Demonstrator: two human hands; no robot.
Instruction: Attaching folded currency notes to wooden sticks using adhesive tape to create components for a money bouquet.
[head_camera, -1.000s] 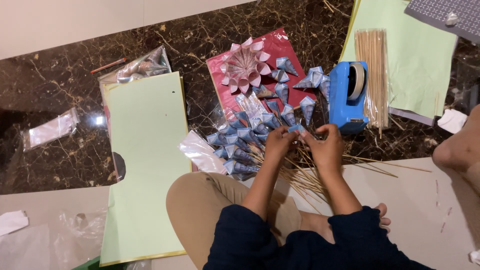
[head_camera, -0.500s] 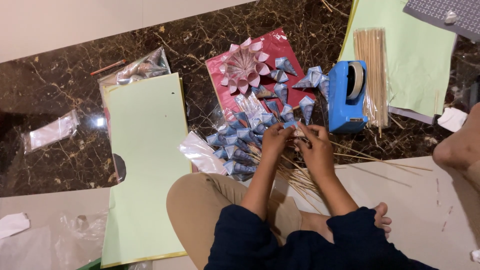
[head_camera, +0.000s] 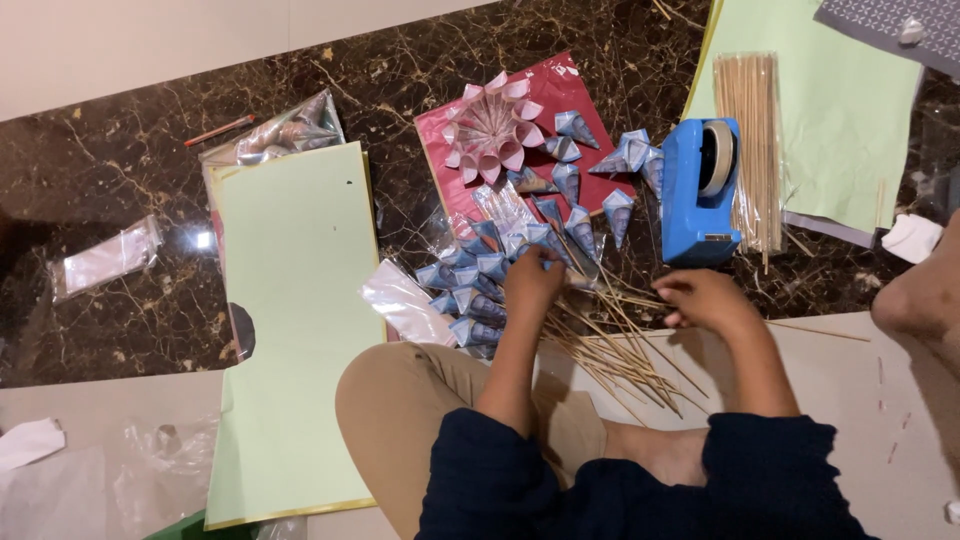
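Knee and sleeves: we sit on the floor, tan trouser knee (head_camera: 400, 400) and dark blue sleeves nearest us.
Left hand: our left hand (head_camera: 533, 280) is curled over the pile of small blue paper cones (head_camera: 470, 285), fingers bent down on one; we cannot tell how firmly it grips.
Right hand: our right hand (head_camera: 705, 298) is loosely closed over the thin wooden skewers (head_camera: 620, 340) that fan out between the hands; whether it pinches one we cannot tell.
Plastic wrap: a clear crumpled sleeve (head_camera: 405, 303) lies just beside the cones.
Green sheet: a large pale green paper sheet (head_camera: 295, 300) lies to the left.
Tape dispenser: a blue tape dispenser (head_camera: 695, 190) stands beyond the right hand.
Skewer packet: a clear packet of skewers (head_camera: 752, 140) lies on another green sheet.
Red card: a red card (head_camera: 520, 130) carries a pink paper flower (head_camera: 490, 125) and more cones.
Far bags: clear plastic bags (head_camera: 280, 130) lie on the dark marble floor (head_camera: 130, 200).
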